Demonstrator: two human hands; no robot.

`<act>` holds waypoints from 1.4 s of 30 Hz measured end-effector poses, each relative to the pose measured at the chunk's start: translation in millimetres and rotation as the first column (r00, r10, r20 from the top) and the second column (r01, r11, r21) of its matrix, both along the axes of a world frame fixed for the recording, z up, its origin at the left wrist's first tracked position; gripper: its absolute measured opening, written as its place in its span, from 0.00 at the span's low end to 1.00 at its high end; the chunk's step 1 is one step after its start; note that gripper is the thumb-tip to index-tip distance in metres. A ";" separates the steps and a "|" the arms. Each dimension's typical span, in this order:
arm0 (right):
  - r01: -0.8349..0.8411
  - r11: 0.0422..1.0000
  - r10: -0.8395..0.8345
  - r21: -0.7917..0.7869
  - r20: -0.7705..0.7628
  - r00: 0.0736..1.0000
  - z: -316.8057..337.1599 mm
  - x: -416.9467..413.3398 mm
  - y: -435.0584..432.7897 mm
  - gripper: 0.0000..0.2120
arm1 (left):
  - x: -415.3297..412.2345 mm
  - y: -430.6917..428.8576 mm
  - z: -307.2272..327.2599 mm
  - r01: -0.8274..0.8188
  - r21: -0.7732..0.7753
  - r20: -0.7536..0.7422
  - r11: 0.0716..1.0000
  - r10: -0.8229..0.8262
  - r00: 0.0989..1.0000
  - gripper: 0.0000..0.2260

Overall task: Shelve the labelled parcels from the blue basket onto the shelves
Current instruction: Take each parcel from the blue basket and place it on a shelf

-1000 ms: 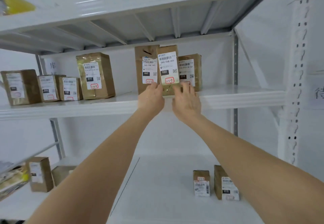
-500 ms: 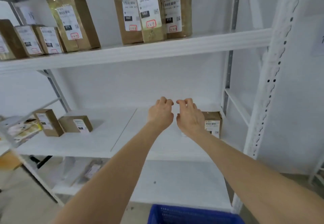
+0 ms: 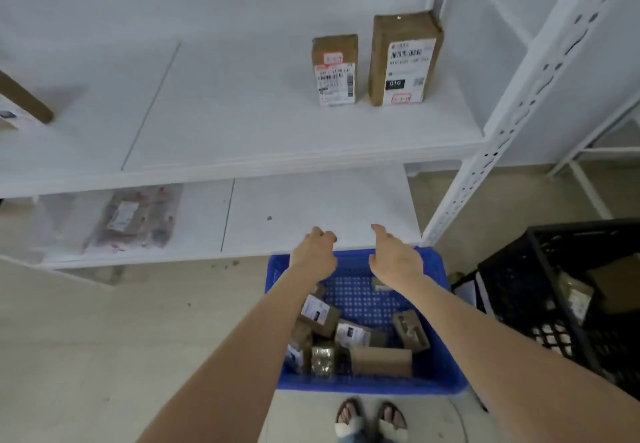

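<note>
Down over the blue basket [image 3: 441, 368], our left hand [image 3: 313, 255] and right hand [image 3: 394, 262] hang empty and half-curled, fresh off the upper shelf, so another parcel [image 3: 320, 316] is next.

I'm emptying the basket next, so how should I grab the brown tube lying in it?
Probably take the tube round its middle from above: it lies on its side along the basket's near wall, top bare, parcels crowding its left end.
</note>
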State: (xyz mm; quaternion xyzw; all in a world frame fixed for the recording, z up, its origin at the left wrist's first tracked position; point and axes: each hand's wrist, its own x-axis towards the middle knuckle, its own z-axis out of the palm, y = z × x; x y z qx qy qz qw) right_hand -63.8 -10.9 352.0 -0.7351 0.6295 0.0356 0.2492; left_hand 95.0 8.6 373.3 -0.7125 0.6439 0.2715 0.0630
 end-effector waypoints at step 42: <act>0.659 0.203 -0.971 0.724 0.064 0.229 -399.5 -28.9 21.8 0.29 | -4.2 6.4 -389.5 -0.844 0.337 -0.321 0.418 0.893 0.315 0.21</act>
